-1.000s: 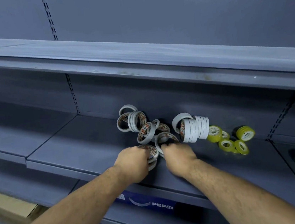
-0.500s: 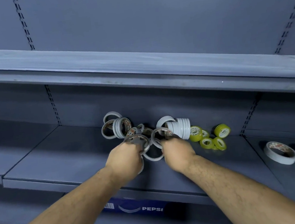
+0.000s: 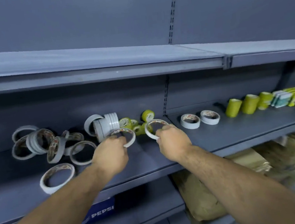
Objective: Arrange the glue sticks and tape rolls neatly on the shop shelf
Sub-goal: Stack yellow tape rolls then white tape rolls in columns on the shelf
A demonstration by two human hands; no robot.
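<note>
Swings right off the nine-o'clock heap [image 3: 55, 147], left hand [image 3: 111, 154] and right hand [image 3: 173, 143] each pinching a tape roll [image 3: 133, 138], likely for the three-o'clock pair [image 3: 190, 124].

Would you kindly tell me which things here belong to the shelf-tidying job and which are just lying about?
Job: left hand holding one white tape roll; right hand holding a second roll; white roll heap; two laid-flat rolls; green rolls; shelf.
Lying about: Pepsi sign; brown bags.
</note>
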